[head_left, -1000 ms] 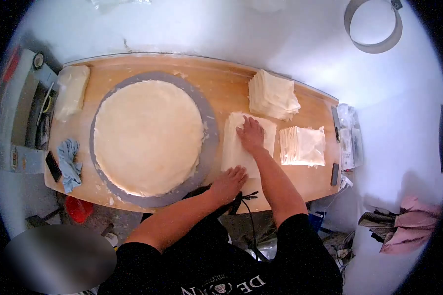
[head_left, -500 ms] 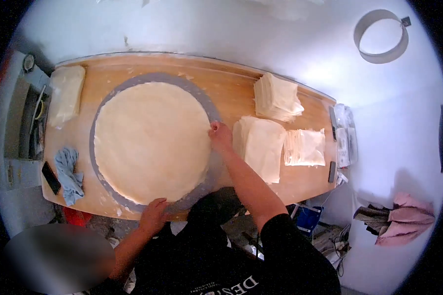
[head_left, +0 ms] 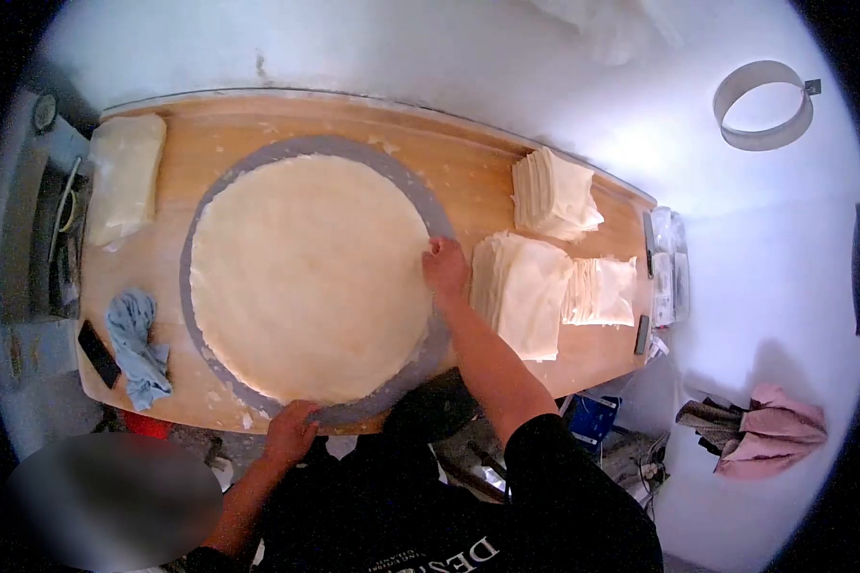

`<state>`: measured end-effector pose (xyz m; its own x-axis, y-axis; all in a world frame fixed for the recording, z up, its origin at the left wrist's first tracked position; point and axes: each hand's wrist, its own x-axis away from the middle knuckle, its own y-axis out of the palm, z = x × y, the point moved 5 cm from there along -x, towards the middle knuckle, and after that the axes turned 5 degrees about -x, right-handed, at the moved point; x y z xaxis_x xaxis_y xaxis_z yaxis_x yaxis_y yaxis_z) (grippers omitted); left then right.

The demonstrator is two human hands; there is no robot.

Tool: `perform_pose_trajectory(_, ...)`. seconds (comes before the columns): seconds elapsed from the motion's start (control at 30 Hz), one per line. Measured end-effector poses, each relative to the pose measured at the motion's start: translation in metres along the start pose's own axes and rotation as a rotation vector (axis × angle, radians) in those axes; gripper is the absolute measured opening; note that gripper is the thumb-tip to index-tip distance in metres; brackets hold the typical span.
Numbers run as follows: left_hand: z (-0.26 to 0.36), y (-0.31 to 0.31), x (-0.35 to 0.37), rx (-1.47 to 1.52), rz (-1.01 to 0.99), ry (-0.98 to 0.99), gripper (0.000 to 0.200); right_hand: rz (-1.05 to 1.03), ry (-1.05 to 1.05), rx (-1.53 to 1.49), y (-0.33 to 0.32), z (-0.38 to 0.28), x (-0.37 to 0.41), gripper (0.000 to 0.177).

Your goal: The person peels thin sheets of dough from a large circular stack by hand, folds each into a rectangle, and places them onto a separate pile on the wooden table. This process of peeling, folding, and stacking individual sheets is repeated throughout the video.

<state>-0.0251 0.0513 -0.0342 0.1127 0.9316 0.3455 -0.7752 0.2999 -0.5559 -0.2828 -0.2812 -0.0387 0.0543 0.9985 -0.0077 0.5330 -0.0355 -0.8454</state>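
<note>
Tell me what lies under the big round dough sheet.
A grey disc shows as a rim around the dough sheet, with the wooden table beyond. Whatever lies beneath the dough's middle is covered.

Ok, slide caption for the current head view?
Left hand at the near edge, right hand at the right edge of a round pale sheet on a grey disc, beside stacked sheets.

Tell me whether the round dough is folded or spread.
Spread flat: the dough makes a wide circle on the grey mat, with no fold showing.
</note>
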Motion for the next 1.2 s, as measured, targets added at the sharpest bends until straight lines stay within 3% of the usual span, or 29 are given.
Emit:
perform_pose_trajectory(0.27,-0.008,0.006,-0.004,-0.051,-0.068,0.021,0.033,-0.030,0.044,-0.192,0.006,0.015,-0.007,0.023)
perform_pose_trajectory(0.43,-0.009,0.007,-0.002,0.006,-0.084,-0.045,0.034,-0.107,-0.111,0.007,0.002,0.001,-0.004,0.024)
perform_pose_trajectory(0.53,-0.011,0.012,-0.001,-0.025,-0.071,-0.007,0.034,-0.229,-0.017,0.056,0.012,0.001,0.004,0.021)
perform_pose_trajectory(0.67,-0.013,0.015,-0.002,-0.041,-0.088,0.003,0.034,-0.203,0.078,0.022,0.012,0.005,0.006,0.023)
perform_pose_trajectory(0.77,-0.011,0.014,-0.003,-0.017,-0.095,-0.006,0.034,-0.316,0.047,-0.106,0.019,-0.006,0.007,0.029)
perform_pose_trajectory(0.83,-0.005,0.010,-0.005,-0.026,-0.091,0.014,0.034,-0.425,0.113,-0.538,0.027,-0.019,0.016,0.031)
perform_pose_trajectory(0.97,0.005,0.001,-0.012,-0.045,-0.097,0.001,0.034,-0.321,0.132,-0.540,0.050,0.000,0.019,0.030)
perform_pose_trajectory(1.03,0.012,-0.006,-0.018,-0.045,-0.087,0.024,0.034,-0.192,0.239,-0.439,0.045,0.012,0.022,0.031)
perform_pose_trajectory(1.2,0.012,-0.018,-0.041,-0.004,-0.083,0.010,0.032,-0.111,0.141,-0.293,0.070,0.043,0.028,0.042)
